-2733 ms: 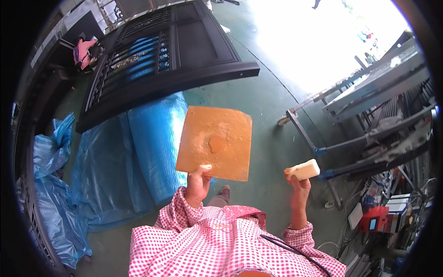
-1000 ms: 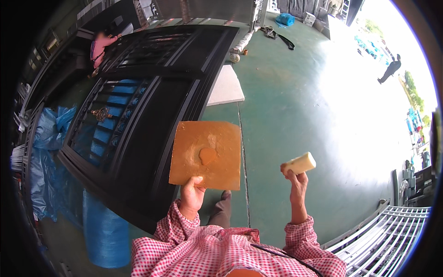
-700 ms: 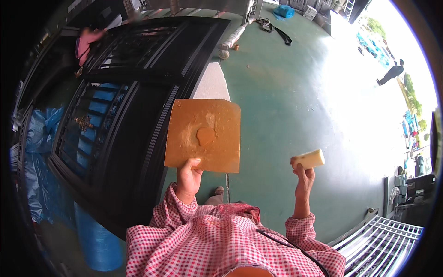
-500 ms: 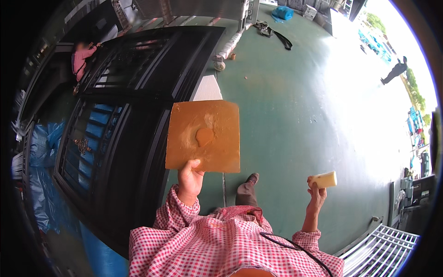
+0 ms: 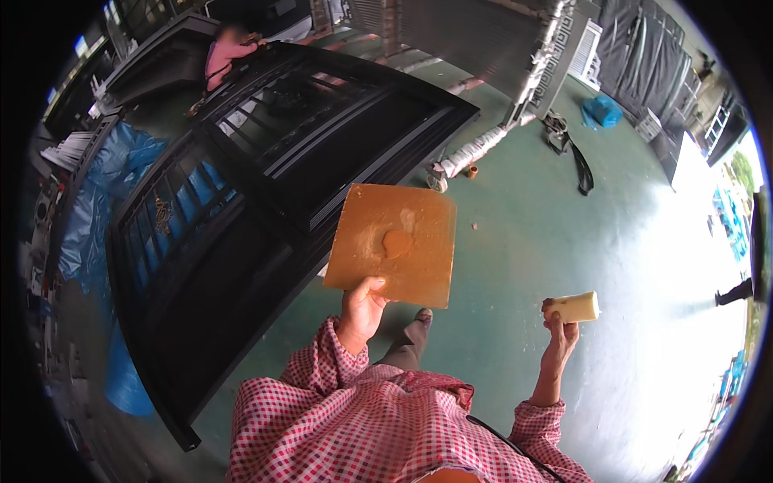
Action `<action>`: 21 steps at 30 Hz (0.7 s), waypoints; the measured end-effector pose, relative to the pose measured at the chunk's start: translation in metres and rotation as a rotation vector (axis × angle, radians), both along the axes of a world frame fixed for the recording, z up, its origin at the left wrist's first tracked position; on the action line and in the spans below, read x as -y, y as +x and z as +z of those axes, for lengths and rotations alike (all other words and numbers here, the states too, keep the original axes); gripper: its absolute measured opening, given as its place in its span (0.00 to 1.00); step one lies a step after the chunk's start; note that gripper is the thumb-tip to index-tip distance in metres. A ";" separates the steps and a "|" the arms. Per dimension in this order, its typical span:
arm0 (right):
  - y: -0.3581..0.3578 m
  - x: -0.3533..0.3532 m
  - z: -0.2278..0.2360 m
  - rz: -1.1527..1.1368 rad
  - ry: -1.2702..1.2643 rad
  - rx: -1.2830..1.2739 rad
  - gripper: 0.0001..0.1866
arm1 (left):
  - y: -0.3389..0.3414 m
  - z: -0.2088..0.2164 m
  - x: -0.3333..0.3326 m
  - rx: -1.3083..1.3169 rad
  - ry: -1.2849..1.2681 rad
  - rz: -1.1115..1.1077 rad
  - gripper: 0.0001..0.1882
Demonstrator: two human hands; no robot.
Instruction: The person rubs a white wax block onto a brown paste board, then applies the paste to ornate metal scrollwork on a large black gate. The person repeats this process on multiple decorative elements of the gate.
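Observation:
Out in front of me, my left hand (image 5: pixel 362 315) grips the near edge of a square amber-brown board (image 5: pixel 354 249), thumb on top. A small orange-brown lump of paste (image 5: pixel 398 244) sits near the board's middle, with pale smears around it. Off to the right and apart from the board, my right hand (image 5: pixel 557 338) is closed around a pale yellow block (image 5: pixel 578 307), whose kind I cannot make out. Dark marks show at the block's left end. To the left of the board lies a large black door panel (image 5: pixel 233 266) with barred windows.
A co-worker in pink (image 5: pixel 224 56) is at the panel's far end. A wrapped wheeled rack (image 5: pixel 475 153) stands beyond the board. Farther back on the green floor (image 5: pixel 515 266) lie a black strap (image 5: pixel 576 161) and a blue plastic bundle (image 5: pixel 602 111). Blue sheeting (image 5: pixel 105 201) hangs at left.
My view has turned to the left, so the panel and rack have shifted rightward in the picture. One leg has moved. Both hands keep hold of the board and block.

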State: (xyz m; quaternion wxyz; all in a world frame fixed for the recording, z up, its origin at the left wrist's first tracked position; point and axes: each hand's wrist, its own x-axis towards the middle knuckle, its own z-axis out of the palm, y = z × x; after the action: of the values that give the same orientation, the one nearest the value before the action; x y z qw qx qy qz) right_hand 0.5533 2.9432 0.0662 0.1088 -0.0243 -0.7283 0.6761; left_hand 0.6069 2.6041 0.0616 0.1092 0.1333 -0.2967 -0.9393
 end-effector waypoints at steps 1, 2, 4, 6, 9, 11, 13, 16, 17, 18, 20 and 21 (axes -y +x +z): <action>-0.028 -0.004 -0.005 0.008 -0.015 -0.013 0.10 | -0.021 -0.004 -0.005 -0.006 0.011 0.018 0.20; -0.055 -0.018 -0.018 -0.013 0.013 0.021 0.11 | -0.044 -0.001 -0.017 0.018 0.000 0.082 0.20; -0.109 -0.034 -0.019 -0.062 0.032 0.059 0.13 | -0.105 -0.007 -0.029 0.009 0.017 0.092 0.20; -0.148 -0.054 -0.024 -0.052 0.041 0.125 0.14 | -0.146 -0.002 -0.039 0.033 0.020 0.109 0.20; -0.209 -0.086 -0.031 -0.021 0.059 0.129 0.16 | -0.210 -0.009 -0.052 0.013 0.012 0.110 0.20; -0.254 -0.107 -0.037 -0.048 0.061 0.144 0.15 | -0.251 -0.018 -0.065 -0.007 0.038 0.095 0.22; -0.310 -0.123 -0.040 0.001 0.051 0.147 0.15 | -0.297 -0.014 -0.081 -0.045 0.014 0.152 0.20; -0.389 -0.138 -0.034 0.074 0.027 0.175 0.15 | -0.357 -0.013 -0.107 -0.049 0.002 0.206 0.20; -0.417 -0.141 -0.028 0.089 0.025 0.182 0.15 | -0.376 -0.008 -0.118 -0.041 0.009 0.243 0.19; -0.446 -0.144 -0.020 0.161 0.005 0.160 0.15 | -0.394 -0.004 -0.129 -0.033 0.016 0.279 0.18; -0.496 -0.159 -0.010 0.271 0.048 0.169 0.14 | -0.425 0.003 -0.148 -0.024 0.006 0.331 0.18; -0.520 -0.164 -0.007 0.328 0.069 0.176 0.14 | -0.441 0.005 -0.155 -0.017 0.000 0.358 0.17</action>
State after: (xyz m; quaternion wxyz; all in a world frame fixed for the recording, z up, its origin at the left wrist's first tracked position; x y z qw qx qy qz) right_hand 0.0335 3.1071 0.0595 -0.0663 0.0394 -0.7520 0.6546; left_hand 0.1661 2.7593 0.0669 0.2772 0.1760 -0.2675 -0.9059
